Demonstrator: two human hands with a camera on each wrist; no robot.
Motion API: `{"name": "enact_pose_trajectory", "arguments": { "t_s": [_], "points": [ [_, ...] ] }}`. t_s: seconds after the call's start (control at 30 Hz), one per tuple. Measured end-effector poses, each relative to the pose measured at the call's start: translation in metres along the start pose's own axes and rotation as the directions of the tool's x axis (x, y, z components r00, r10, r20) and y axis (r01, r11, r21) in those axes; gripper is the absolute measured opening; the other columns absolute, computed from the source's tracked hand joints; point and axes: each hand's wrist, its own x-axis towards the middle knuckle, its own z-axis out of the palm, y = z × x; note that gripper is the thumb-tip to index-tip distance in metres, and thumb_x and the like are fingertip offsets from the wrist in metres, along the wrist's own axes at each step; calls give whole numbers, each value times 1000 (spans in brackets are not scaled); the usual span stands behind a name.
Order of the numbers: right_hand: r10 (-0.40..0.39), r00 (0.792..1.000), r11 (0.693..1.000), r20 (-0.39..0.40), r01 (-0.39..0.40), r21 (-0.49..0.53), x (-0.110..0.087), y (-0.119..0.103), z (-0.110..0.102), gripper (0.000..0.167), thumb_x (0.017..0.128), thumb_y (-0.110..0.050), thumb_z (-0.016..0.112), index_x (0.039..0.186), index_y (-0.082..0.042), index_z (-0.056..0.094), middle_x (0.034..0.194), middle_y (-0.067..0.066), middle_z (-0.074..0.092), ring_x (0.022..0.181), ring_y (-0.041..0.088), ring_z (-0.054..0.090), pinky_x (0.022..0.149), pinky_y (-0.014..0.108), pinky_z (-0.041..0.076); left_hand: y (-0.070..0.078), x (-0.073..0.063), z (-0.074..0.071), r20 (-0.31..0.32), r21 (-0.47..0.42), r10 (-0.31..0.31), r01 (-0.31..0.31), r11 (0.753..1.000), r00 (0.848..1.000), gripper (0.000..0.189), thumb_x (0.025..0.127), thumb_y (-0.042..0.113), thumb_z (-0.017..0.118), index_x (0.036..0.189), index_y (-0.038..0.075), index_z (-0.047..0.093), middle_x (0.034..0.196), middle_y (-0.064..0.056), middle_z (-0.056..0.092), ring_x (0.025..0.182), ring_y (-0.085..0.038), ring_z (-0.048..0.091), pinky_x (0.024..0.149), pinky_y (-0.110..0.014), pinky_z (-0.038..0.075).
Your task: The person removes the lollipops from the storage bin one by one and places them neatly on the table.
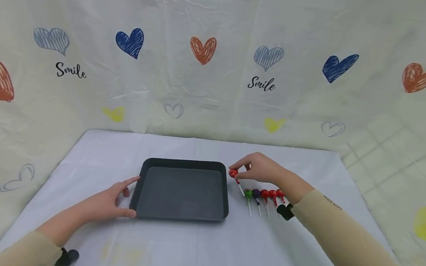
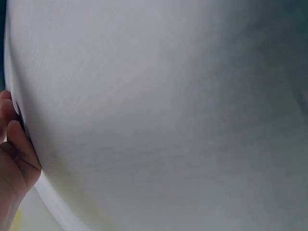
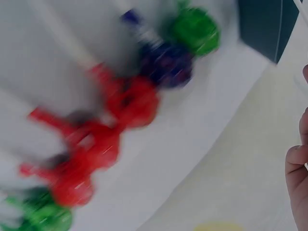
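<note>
In the head view, my right hand (image 1: 260,168) pinches a red-wrapped lollipop (image 1: 233,173) by its head, just off the right side of the dark grey baking tray (image 1: 183,193). Its white stick slants down to the right. My left hand (image 1: 108,202) is at the tray's left side, index finger stretched to the edge and thumb by the front corner. Beside the tray lie a green lollipop (image 1: 248,193), a purple lollipop (image 1: 256,193) and red lollipops (image 1: 265,194). The right wrist view shows another green lollipop (image 3: 45,214) at the row's far end.
A white cloth (image 1: 173,251) covers the table. Behind it hangs a pale backdrop (image 1: 226,13) printed with hearts and "Smile". The row of lollipops lies under and in front of my right forearm (image 1: 299,188).
</note>
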Motion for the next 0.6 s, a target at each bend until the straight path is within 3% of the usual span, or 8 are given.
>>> {"name": "enact_pose_trajectory", "arguments": {
  "t_s": [0.3, 0.6],
  "points": [
    [202, 978, 979, -53, -200, 41, -62, 71, -15, 35, 88, -36, 76, 120, -22, 74, 116, 1, 69, 90, 22, 54, 68, 34, 49, 0, 1, 0, 10, 1, -3, 3, 1000, 1000, 110, 71, 57, 83, 157, 26, 22, 114, -4, 45, 78, -18, 45, 64, -33, 38],
    [256, 962, 967, -97, -256, 12, -122, 123, -27, 40, 88, -34, 75, 123, -14, 72, 107, 0, 69, 83, 19, 49, 60, 29, 44, 3, 0, 1, 13, -4, -6, 6, 1000, 1000, 109, 72, 54, 83, 157, 25, 22, 112, -5, 45, 78, -18, 45, 63, -33, 38]
  ]
}}
